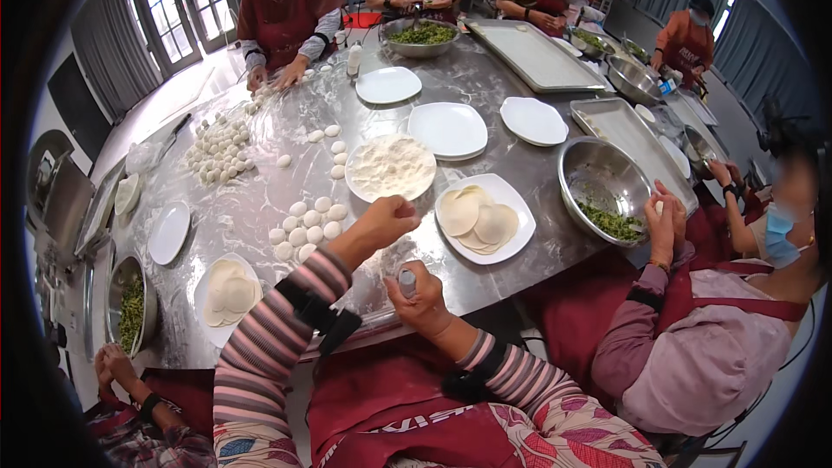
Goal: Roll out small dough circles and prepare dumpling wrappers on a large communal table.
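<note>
My left hand (388, 221) is over the near edge of a plate of white flour (391, 167). Its fingers are curled, and whether anything is between them is hidden. Gripped in my right hand (424, 301), at the table's near edge, is what looks like a small rolling pin (407, 283), seen end-on. Flattened dough balls (314, 234) sit in rows left of my left hand. To its right, round dough wrappers (486, 223) overlap on a white square plate (520, 248).
Loose dough pieces (220, 149) lie on the floured steel table (253, 208). More wrappers (232, 296) are at left. A steel bowl of green filling (604, 192) stands at right, beside a co-worker's hands (664, 224). White plates (448, 130) and trays (533, 55) are farther back.
</note>
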`<control>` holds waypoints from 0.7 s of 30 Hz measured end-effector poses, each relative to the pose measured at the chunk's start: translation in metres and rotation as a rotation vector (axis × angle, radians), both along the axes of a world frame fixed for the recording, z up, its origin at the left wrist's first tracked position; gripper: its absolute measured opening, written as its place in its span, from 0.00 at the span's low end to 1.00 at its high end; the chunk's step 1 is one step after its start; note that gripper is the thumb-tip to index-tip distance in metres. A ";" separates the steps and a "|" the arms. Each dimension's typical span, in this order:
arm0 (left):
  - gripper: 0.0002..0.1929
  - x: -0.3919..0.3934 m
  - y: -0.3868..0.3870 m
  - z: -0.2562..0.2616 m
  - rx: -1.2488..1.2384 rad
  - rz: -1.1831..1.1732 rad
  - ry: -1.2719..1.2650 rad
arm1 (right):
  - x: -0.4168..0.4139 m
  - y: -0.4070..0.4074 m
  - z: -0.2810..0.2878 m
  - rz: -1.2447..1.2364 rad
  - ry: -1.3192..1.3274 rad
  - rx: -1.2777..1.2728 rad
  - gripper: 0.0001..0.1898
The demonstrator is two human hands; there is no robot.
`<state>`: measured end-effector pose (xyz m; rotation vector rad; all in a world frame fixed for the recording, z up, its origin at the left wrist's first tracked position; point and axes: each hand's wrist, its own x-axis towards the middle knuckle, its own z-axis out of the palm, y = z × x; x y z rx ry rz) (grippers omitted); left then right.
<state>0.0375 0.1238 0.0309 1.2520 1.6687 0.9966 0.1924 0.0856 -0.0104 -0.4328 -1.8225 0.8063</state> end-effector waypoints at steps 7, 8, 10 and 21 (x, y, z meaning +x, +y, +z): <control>0.05 -0.090 -0.101 -0.013 -0.072 0.228 0.315 | -0.005 0.010 -0.007 -0.063 -0.071 0.152 0.14; 0.04 -0.114 -0.112 -0.021 -0.049 0.300 0.377 | -0.005 0.008 0.002 -0.062 -0.045 0.061 0.14; 0.04 -0.146 -0.127 -0.023 -0.029 0.394 0.438 | -0.001 0.005 0.004 -0.022 -0.102 -0.060 0.14; 0.12 -0.088 -0.126 -0.044 0.077 0.500 0.945 | -0.003 -0.006 0.009 -0.051 -0.093 -0.029 0.13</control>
